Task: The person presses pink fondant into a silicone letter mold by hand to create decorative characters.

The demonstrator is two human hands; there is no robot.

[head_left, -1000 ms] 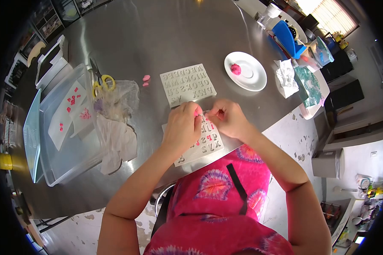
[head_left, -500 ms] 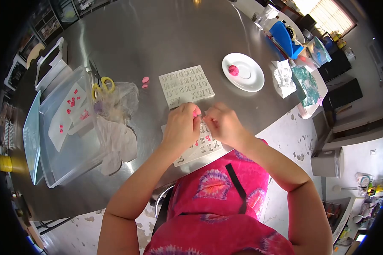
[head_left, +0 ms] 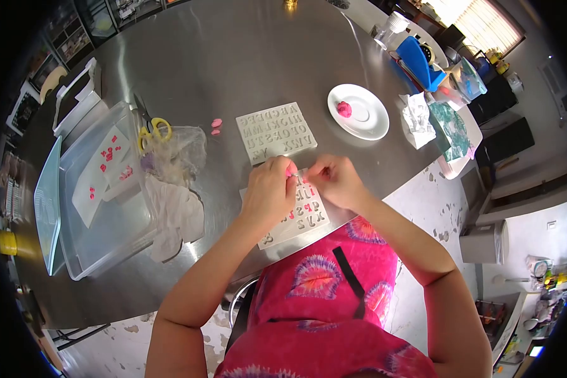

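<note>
My left hand is closed around a lump of pink dough, which shows between thumb and forefinger above the near letter mold. My right hand is pinched over that mold's right side; whatever its fingertips hold is too small to tell. Pink dough fills several letter cavities of the near mold, partly hidden by my hands. Just beyond lies a second pale letter mold. A white saucer to the right carries a pink dough ball. Small pink pieces lie left of the far mold.
On the left, a clear plastic bin holds paper with small pink pieces. Yellow-handled scissors, a plastic bag and a white cloth lie beside it. Crumpled tissue and a blue holder stand right of the saucer.
My right hand has moved slightly right and down, away from the left, exposing more of the near mold's letters. My left hand stays nearly in place with the pink dough.
</note>
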